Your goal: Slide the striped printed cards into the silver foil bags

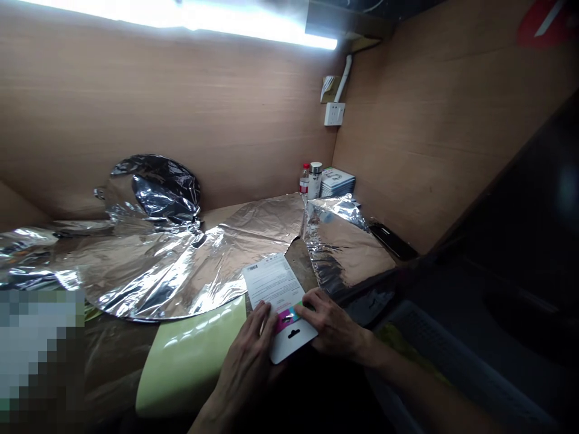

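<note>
The left hand (246,361) and right hand (332,322) are bare, with long, slender fingers and clearly defined knuckles. The left wrist (217,404) is uncovered where it enters the frame, and the right forearm (407,386) is bare and lean, tapering toward the hand and darkening into shadow near the lower edge.

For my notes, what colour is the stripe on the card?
The stripe is pink shading into teal and green, best seen in the head view.
</note>
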The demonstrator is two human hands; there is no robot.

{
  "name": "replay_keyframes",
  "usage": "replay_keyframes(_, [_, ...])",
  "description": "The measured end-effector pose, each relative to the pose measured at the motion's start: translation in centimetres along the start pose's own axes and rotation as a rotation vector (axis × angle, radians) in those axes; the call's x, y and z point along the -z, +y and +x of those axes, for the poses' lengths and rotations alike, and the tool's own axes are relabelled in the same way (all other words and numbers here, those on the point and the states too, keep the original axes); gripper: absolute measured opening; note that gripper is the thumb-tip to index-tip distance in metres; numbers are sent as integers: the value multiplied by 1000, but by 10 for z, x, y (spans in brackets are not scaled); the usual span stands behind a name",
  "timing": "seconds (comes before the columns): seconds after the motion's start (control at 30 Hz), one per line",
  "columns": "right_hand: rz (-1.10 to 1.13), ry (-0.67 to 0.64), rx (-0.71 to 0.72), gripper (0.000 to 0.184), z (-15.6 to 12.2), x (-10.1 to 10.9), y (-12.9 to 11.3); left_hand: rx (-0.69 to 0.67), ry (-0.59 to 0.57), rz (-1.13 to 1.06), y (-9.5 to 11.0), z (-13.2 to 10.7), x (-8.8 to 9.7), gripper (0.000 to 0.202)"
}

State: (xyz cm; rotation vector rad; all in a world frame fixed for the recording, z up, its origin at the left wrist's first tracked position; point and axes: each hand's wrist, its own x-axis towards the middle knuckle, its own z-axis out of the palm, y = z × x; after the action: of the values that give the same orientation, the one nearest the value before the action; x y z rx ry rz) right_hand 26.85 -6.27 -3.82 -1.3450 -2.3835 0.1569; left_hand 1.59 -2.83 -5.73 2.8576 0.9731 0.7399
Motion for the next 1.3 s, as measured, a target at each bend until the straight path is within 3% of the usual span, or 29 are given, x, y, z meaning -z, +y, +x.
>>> replay_keyframes(0.1, [-25,-39,12,54,1,4,3,-45,-44,6,-3,2,-1,78])
replay_keyframes(0.3, [-38,-90,55,67,3,7,5,-73,-80,-11,-4,2,1,62])
replay_keyframes(0.47, [-22,-74,38,82,5,7,6,1,-83,-57,-4,4,6,60])
replay_keyframes(0.53, [36,-29,66,72,3,7,8,32,-74,-67,-2,6,8,60])
replay_keyframes(0.67, [194,104,79,31,-4,9,15,68,-60,-32,3,10,12,61])
replay_keyframes(0.77, [275,133,57,9,-1,13,18,139,-32,-54,6,16,14,41])
replay_keyframes(0.87, [317,133,-32,12,8,15,18,197,17,-136,4,20,14,32])
replay_keyframes(1.07, [338,208,-321,10,25,13,10,361,49,-300,-5,23,11,42])
replay_keyframes(1.17, [286,157,-324,11,30,13,6,409,3,-282,-4,27,14,48])
replay_keyframes(1.3, [206,115,-292,7,33,14,4,350,-50,-255,-2,37,23,45])
